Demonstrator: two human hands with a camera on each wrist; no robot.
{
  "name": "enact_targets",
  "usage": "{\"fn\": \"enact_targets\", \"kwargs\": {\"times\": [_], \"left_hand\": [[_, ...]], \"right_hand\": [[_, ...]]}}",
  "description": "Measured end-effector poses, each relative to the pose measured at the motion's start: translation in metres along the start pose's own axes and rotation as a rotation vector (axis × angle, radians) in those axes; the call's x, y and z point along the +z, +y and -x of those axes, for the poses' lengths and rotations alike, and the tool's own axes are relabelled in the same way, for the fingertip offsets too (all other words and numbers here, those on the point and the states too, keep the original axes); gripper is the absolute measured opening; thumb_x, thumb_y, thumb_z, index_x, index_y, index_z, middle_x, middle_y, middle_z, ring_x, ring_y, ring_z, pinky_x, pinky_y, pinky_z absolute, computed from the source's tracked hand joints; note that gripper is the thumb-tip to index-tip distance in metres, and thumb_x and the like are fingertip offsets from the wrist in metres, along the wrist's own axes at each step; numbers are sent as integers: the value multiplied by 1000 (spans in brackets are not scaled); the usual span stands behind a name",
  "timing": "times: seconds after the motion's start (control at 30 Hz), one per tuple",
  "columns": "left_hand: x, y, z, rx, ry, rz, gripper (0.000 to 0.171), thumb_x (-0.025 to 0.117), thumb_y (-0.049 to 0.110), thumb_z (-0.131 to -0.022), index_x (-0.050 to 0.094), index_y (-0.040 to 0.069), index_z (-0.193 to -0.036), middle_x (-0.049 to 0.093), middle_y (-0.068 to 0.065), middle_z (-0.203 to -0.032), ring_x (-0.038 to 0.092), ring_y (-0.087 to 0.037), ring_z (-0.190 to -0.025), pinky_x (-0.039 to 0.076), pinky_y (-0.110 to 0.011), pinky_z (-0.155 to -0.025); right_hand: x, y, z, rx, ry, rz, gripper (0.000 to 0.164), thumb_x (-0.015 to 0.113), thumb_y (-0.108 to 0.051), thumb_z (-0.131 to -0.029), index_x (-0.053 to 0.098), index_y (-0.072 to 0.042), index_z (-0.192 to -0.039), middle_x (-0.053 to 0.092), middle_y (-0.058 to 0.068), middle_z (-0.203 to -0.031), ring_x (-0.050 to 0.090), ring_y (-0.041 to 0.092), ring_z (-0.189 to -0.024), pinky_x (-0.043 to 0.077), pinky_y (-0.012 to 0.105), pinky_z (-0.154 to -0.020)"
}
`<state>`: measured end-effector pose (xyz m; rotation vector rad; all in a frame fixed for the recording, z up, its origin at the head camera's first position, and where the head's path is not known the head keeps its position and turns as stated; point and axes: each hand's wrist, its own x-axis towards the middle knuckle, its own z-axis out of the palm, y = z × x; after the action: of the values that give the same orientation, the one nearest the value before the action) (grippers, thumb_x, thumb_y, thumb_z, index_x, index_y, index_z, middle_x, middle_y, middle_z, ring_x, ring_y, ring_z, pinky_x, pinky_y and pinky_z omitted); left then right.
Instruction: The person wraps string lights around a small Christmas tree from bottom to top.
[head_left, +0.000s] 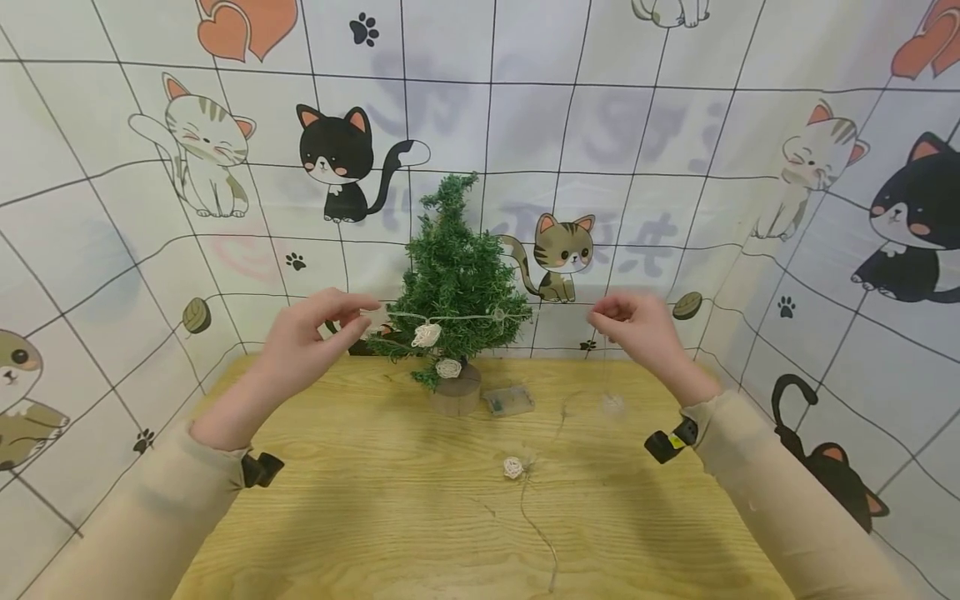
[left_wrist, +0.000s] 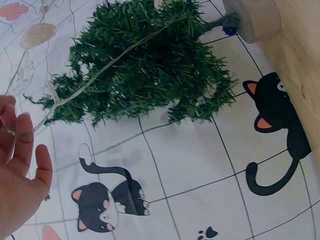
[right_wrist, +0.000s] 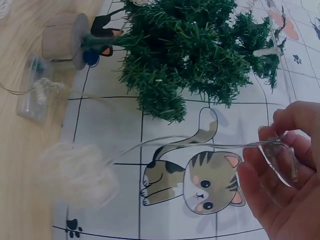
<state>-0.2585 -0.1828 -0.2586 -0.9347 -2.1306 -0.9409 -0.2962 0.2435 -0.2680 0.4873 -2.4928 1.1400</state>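
A string of fairy lights (head_left: 465, 317) is stretched between my two hands, across the front of a small green artificial tree (head_left: 457, 267). My left hand (head_left: 311, 329) holds the thin wire (left_wrist: 82, 90) at the left, where it runs over the fingers. At the right, my right hand (head_left: 637, 329) pinches the clear wire (right_wrist: 220, 145) between thumb and fingers. White woven balls (head_left: 427, 335) hang along the string. Another ball (head_left: 612, 405) dangles below the right hand, blurred in the right wrist view. The tree stands upright on a round wooden base (head_left: 456, 395).
A clear battery box (head_left: 508, 400) lies right of the base. Nearer on the wooden table (head_left: 360, 517) is a white woven ball (head_left: 513, 467) with a cord (head_left: 542, 535) trailing forward. Cat-patterned cloth (head_left: 465, 125) encloses the back and sides.
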Motion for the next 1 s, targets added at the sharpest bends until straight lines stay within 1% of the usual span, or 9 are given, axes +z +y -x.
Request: {"fn": "enact_targets", "kwargs": {"times": [0.07, 0.13, 0.2, 0.3, 0.5, 0.7, 0.77, 0.87, 1.0], "left_hand": [[0, -5, 1, 9, 44, -11, 21, 65, -4, -90, 73, 6, -106, 64, 3, -82, 53, -8, -73, 41, -21, -65], [0, -9, 2, -34, 80, -12, 16, 65, -2, -91, 73, 4, -103, 67, 2, -86, 55, -6, -75, 41, -20, -67], [-1, -13, 4, -121, 98, 18, 12, 63, 3, -94, 72, 3, -103, 68, 3, -88, 57, -4, -77, 42, -20, -69], [-5, -19, 6, -277, 117, 121, 15, 61, 13, -97, 70, 4, -104, 67, 9, -86, 60, -4, -79, 43, -20, -69], [-15, -36, 14, -430, 174, 358, 15, 57, 21, -100, 68, 12, -103, 64, 6, -82, 62, -11, -82, 44, -21, -80], [-18, -47, 20, -485, 220, 512, 16, 59, 22, -99, 67, 9, -103, 64, 3, -81, 63, -13, -81, 46, -20, -83], [-19, -48, 21, -491, 240, 554, 14, 60, 22, -98, 67, 10, -102, 64, 2, -81, 63, -12, -80, 47, -20, -83], [-20, -49, 23, -492, 252, 607, 14, 61, 20, -97, 67, 9, -102, 64, 1, -81, 64, -11, -79, 47, -19, -83], [-19, -50, 26, -495, 261, 644, 11, 60, 17, -98, 66, 9, -100, 63, 0, -80, 64, -11, -78, 49, -19, -81]], "right_hand": [[2, 5, 3, 57, -23, -113, 17, 64, -15, -94, 67, 2, -93, 69, 10, -79, 65, 23, -69, 55, 29, -63], [2, 11, 6, 139, -99, -281, 14, 61, -12, -95, 64, 2, -94, 68, 9, -76, 66, 18, -68, 57, 32, -66], [2, 18, 8, 221, -201, -452, 12, 58, -10, -97, 63, -1, -91, 64, 6, -70, 63, 16, -61, 57, 35, -65], [0, 29, 10, 282, -376, -553, 14, 55, -13, -99, 66, -8, -91, 53, 1, -61, 52, 13, -52, 55, 33, -62], [-8, 43, 13, 220, -550, -458, 19, 54, -16, -100, 70, -5, -99, 41, 0, -59, 35, 14, -53, 50, 33, -59], [-14, 45, 12, 138, -619, -363, 17, 58, -17, -98, 69, -6, -91, 50, 0, -62, 54, 15, -58, 54, 39, -67], [-16, 48, 11, 104, -643, -421, 20, 54, -14, -100, 65, -9, -84, 53, -1, -65, 57, 15, -62, 55, 40, -68], [-20, 55, 11, 40, -700, -612, 31, 40, -6, -103, 61, -11, -81, 53, -2, -67, 58, 15, -65, 55, 38, -70], [-24, 64, 10, -71, -790, -868, 40, 25, -10, -107, 61, -9, -89, 55, -1, -75, 58, 13, -71, 54, 32, -71]]}}
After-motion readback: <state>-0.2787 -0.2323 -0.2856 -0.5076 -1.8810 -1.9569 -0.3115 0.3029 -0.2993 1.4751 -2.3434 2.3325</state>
